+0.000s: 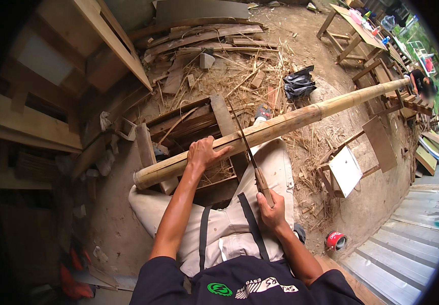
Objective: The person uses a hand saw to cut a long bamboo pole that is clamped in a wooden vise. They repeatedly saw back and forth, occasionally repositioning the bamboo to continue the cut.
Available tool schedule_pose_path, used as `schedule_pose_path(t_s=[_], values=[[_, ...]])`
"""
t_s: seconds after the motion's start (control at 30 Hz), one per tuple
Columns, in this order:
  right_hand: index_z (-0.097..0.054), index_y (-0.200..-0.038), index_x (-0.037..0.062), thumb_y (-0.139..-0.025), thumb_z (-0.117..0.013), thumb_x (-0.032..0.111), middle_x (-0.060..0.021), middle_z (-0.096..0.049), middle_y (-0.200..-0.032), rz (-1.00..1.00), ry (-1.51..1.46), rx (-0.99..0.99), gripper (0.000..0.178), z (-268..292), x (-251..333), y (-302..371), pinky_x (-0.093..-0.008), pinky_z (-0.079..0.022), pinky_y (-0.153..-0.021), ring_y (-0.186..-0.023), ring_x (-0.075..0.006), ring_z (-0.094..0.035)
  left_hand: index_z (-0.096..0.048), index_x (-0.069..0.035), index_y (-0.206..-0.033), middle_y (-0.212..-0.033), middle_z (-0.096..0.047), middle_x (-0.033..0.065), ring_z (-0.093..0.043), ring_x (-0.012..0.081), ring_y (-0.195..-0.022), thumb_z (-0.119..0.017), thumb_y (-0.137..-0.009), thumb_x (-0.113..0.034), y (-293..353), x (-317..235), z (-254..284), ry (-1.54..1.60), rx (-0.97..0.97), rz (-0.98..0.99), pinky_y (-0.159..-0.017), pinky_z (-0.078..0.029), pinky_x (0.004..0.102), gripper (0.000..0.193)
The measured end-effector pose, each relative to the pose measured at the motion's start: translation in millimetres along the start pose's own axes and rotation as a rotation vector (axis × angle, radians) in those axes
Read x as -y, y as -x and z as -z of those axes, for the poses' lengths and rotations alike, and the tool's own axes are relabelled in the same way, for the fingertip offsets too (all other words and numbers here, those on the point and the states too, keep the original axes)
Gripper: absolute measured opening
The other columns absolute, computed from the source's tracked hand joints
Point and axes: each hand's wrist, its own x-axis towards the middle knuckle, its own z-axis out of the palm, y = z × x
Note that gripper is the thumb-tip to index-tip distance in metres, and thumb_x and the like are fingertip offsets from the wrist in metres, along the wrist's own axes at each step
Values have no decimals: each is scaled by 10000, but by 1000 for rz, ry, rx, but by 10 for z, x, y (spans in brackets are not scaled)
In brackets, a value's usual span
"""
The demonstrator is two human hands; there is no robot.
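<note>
A long, thick yellowish bamboo pole (300,117) lies slantwise in front of me, its near left end beyond my left knee. It rests across a low wooden frame (223,118). Over the top of the pole is my left hand (202,153), closed on it with the thumb stretched along its side. My right hand (272,209) is wrapped round the wooden handle of a hand saw (249,151). The saw's narrow dark blade crosses the pole to the right of my left thumb and reaches past its far side. How deep the blade sits in the pole I cannot tell.
Straw and wood scraps (250,68) cover the ground ahead. A black plastic bag (299,83) lies beyond the pole. A red can (336,240) stands at right, near corrugated metal sheets (397,256). A co-worker (422,84) is near the pole's far end.
</note>
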Motion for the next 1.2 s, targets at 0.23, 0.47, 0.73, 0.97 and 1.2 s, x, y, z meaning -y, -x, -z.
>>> schedule_pose_path(t_s=[0.23,0.47,0.73,0.97,1.2], values=[[-550,-729,3,-943,-617,178,-33,-472,-530,8,28,-3,285,-102,-20,-196,-308,-345,-457,-489,-88,-418,-662,-27,-839,-837,-664,144,-627,297,-854,-505,-944,-570,121,-163,-292,-115,-527,-88,-787,-413,422,575],[-593,-770,-30,-948,-589,157,-128,-540,-581,3,97,9,259,-244,120,-615,-348,-402,-518,-535,-154,-489,-729,11,-805,-798,-682,271,-675,431,-807,-436,-940,-608,-308,-96,-30,116,-149,252,-838,-492,473,698],[-600,-742,-22,-930,-600,160,-87,-518,-544,-179,204,51,261,251,540,276,-337,-389,-495,-514,-127,-505,-722,4,-776,-787,-683,264,-674,410,-773,-438,-950,-570,-312,-112,24,123,-141,232,-846,-476,447,663],[-538,-688,-6,-964,-583,219,-33,-434,-522,-82,-14,1,358,-66,101,-509,-326,-333,-474,-509,-97,-405,-659,-50,-736,-746,-691,164,-664,318,-716,-611,-913,-359,-24,-158,-299,105,-666,16,-754,-450,413,359],[-626,-781,-29,-917,-610,173,-135,-550,-555,-46,214,37,244,282,237,374,-357,-418,-490,-500,-170,-562,-676,-35,-713,-754,-701,170,-677,328,-738,-568,-933,-366,-157,-93,-274,63,-451,131,-763,-457,406,411]])
